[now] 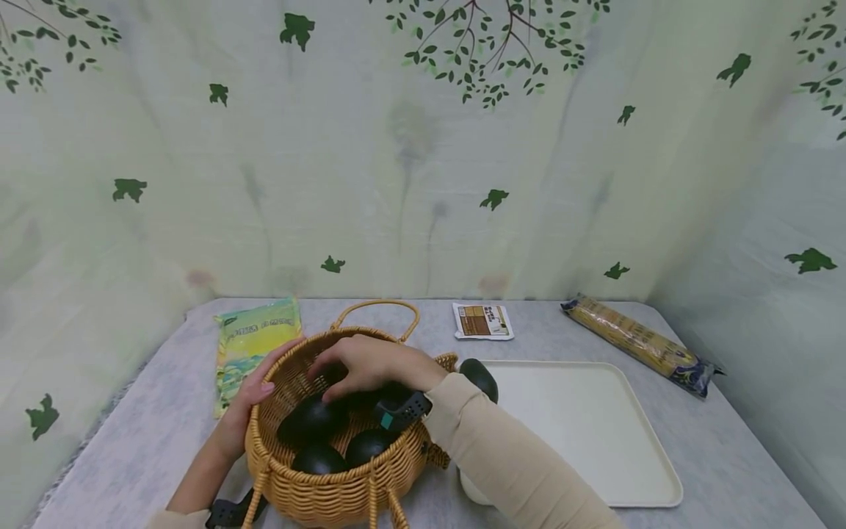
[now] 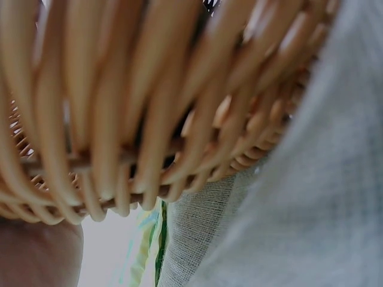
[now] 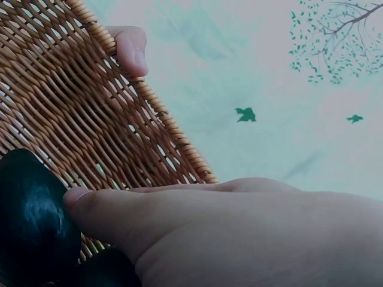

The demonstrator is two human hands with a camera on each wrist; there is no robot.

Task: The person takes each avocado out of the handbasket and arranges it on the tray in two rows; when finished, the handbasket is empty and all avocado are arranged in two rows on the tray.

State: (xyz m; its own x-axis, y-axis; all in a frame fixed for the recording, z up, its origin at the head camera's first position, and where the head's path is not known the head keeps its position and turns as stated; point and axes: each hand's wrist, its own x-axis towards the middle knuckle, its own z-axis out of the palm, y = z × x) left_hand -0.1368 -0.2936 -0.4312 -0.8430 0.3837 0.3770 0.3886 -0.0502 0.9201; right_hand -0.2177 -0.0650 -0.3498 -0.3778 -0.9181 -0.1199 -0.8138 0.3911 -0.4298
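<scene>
A round wicker basket (image 1: 337, 492) holds several dark, glossy, egg-shaped fruits that look like avocados. My left hand (image 1: 246, 400) grips its left rim, with the thumb over the edge; in the right wrist view that thumb (image 3: 133, 52) shows on the rim. Inside the basket is my right hand (image 1: 377, 361), its thumb and fingers spread above the largest dark avocado (image 1: 313, 420). The right thumb tip appears to touch the avocado (image 3: 33, 221) in the right wrist view; the other fingertips are mostly hidden there. Basket weave (image 2: 108, 107) fills much of the left wrist view.
A white tray (image 1: 581, 433) lies right of the basket, with another dark avocado (image 1: 479, 378) at its upper left corner, partly behind the sleeve. Farther back are a green-yellow bag (image 1: 261, 334), a small white-brown packet (image 1: 484, 322) and a long golden packet (image 1: 637, 342).
</scene>
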